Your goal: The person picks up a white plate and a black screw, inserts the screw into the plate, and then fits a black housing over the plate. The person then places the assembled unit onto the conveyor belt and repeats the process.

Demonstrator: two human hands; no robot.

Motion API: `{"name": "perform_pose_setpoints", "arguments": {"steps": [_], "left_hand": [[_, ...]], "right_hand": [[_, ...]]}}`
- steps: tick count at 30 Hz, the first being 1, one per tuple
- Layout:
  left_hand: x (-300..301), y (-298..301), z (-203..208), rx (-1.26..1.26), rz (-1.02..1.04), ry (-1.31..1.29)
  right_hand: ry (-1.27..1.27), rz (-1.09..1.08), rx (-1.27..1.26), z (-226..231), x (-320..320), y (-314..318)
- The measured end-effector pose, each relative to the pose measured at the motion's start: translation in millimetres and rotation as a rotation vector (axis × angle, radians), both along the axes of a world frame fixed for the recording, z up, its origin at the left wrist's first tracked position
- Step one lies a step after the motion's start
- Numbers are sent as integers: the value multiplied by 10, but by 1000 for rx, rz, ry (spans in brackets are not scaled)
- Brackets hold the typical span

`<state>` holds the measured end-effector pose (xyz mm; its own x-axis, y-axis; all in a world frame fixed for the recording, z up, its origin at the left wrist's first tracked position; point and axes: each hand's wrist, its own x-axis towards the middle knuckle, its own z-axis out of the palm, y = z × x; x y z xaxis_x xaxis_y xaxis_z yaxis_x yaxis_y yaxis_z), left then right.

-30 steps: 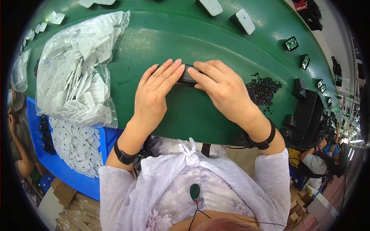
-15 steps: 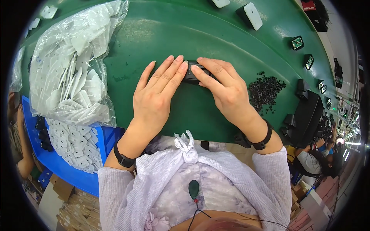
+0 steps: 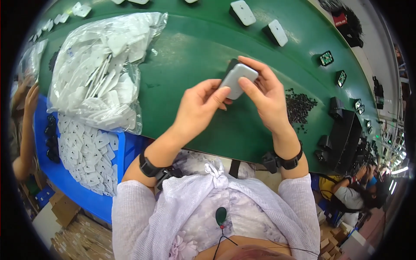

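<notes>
Grey rounded cover (image 3: 237,79) clamped by fingers of left hand (image 3: 200,108), right hand (image 3: 265,96).

Green conveyor belt (image 3: 195,47), blue bin (image 3: 86,190)

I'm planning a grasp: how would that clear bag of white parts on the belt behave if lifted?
The clear bag looks floppy: its film is creased and slumped. Loose white pieces inside would probably shift and sag. It seems bulky, likely needing both hands.

Clear plastic bag (image 3: 102,69) of white parts — left on green belt (image 3: 195,39).
</notes>
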<state>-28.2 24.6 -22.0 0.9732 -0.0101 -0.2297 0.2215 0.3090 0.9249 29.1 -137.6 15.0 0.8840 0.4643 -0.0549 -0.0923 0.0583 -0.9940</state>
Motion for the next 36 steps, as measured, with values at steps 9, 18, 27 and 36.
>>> {"name": "perform_pose_setpoints", "arguments": {"steps": [9,18,27,36], "left_hand": [[114,493,309,941,296,-473],[182,1658,274,1861,659,-358],[409,2072,159,2035,299,-389],[546,2277,-7,2015,179,-206]], "right_hand": [[-296,-163,-97,251,260,-303],[-493,-314,-553,73,1438,-1380],[-158,21,-795,-5,2021,-1531],[-596,-296,-859,-135,2024,-1688]]}}
